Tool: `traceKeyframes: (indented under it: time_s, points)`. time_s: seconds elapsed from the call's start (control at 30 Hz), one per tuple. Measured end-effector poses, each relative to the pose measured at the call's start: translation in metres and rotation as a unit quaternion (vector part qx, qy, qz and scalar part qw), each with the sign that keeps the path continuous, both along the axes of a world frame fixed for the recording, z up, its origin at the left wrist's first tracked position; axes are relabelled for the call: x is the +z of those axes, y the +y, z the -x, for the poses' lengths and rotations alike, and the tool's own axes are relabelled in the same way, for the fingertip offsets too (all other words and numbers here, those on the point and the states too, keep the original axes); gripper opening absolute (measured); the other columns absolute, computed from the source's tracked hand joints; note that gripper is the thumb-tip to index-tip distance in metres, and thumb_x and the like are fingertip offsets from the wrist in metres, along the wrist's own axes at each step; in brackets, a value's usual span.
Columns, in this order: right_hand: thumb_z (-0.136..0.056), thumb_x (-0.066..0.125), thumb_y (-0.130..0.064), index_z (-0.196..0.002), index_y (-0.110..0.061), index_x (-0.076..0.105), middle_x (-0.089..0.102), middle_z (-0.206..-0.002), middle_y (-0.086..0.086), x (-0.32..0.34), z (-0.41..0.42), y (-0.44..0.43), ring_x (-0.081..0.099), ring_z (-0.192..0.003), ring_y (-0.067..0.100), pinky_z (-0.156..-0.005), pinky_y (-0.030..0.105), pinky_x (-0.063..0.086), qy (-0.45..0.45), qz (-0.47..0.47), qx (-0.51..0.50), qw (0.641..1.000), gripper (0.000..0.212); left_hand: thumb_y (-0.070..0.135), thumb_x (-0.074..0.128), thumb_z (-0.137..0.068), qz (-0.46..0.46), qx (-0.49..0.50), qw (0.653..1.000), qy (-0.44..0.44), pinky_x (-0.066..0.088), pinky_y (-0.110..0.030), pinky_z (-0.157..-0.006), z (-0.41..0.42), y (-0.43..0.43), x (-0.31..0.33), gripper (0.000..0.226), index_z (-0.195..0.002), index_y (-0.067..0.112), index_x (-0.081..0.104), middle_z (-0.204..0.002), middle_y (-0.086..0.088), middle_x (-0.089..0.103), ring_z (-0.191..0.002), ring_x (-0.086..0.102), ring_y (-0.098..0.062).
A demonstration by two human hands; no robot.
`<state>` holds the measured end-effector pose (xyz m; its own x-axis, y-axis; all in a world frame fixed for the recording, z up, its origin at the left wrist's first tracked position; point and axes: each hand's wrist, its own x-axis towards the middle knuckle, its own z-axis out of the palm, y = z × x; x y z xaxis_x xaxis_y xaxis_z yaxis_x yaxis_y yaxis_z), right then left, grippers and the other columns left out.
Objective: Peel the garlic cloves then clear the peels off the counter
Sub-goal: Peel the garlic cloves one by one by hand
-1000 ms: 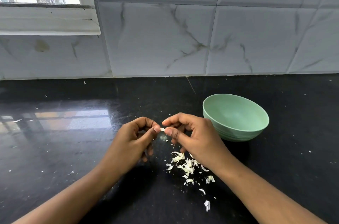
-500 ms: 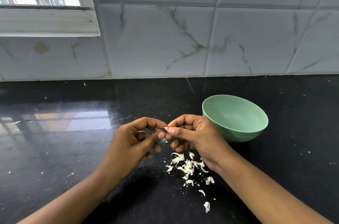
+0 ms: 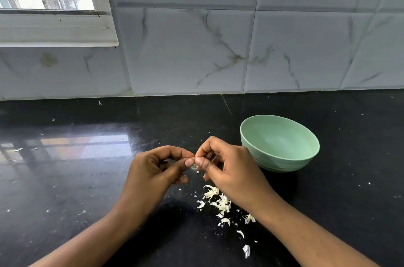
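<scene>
Both hands (image 3: 153,171) (image 3: 232,171) pinch the clove, orientation hidden.

Of the person, two hands and two forearms are shown. The left hand (image 3: 150,170) is seen from its back and thumb side, and the left thumbnail (image 3: 188,162) is cut short and left plain. The right hand (image 3: 231,168) is likewise seen from its back, and the right thumbnail (image 3: 199,160) is short and plain as well. Fine creases are seen over the knuckles. The left forearm (image 3: 94,238) is bare up to the frame edge at 7 o'clock, the right forearm (image 3: 306,231) up to the edge at 5 o'clock.
</scene>
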<state>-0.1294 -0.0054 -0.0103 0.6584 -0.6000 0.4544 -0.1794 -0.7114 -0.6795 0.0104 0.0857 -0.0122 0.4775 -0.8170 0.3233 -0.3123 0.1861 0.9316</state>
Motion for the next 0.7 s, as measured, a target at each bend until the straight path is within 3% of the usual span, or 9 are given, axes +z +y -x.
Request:
traceKeyframes:
  time_s: [0.27,0.43,0.53,0.6,0.7]
  points:
    - [-0.091,0.056,-0.026,-0.086,-0.027,0.055,0.064,-0.076,-0.009,0.002,-0.001,-0.001,0.063,-0.070,0.010,-0.067,0.039,0.052,0.017,0.020,0.023,0.999,0.005,0.024,0.070,-0.066,-0.027,-0.001,0.999,0.041,0.056,-0.029,-0.056,-0.003,-0.003,-0.001,0.018,-0.078,0.011,0.070,-0.069,-0.004,0.070,-0.052,0.064,-0.016]
    - [-0.087,0.067,-0.021,-0.089,-0.023,0.073,0.060,-0.069,-0.020,0.007,0.006,-0.013,0.062,-0.071,0.003,-0.061,0.022,0.051,0.022,0.020,-0.024,0.999,0.007,0.009,0.070,-0.076,-0.046,-0.025,0.995,0.079,0.055,-0.023,-0.052,-0.004,-0.003,-0.002,0.006,-0.080,0.006,0.069,-0.067,-0.006,0.071,-0.055,0.067,-0.016]
    - [-0.083,0.072,-0.021,-0.089,-0.023,0.076,0.061,-0.068,-0.023,0.008,0.008,-0.016,0.060,-0.066,-0.003,-0.062,0.013,0.046,0.020,0.025,-0.026,0.999,0.008,0.017,0.072,-0.067,-0.039,-0.035,0.993,0.108,0.055,-0.023,-0.051,-0.001,-0.002,0.001,0.017,-0.081,0.006,0.070,-0.069,-0.009,0.072,-0.058,0.069,-0.016]
    - [-0.078,0.076,-0.024,-0.080,-0.024,0.077,0.068,-0.068,-0.017,0.009,0.010,-0.016,0.061,-0.062,0.000,-0.061,0.019,0.049,0.006,0.020,-0.027,0.999,0.002,0.020,0.072,-0.062,-0.033,-0.036,0.989,0.137,0.054,-0.023,-0.051,-0.001,-0.002,0.003,0.022,-0.080,0.007,0.070,-0.073,-0.011,0.073,-0.059,0.069,-0.017]
    - [-0.071,0.081,-0.025,-0.067,-0.021,0.072,0.068,-0.064,-0.011,0.009,0.009,-0.012,0.061,-0.058,0.005,-0.056,0.028,0.050,-0.008,0.025,-0.024,0.999,0.011,0.019,0.073,-0.059,-0.033,-0.046,0.986,0.159,0.053,-0.022,-0.050,0.000,-0.001,0.004,0.023,-0.078,0.006,0.070,-0.074,-0.013,0.073,-0.060,0.069,-0.016]
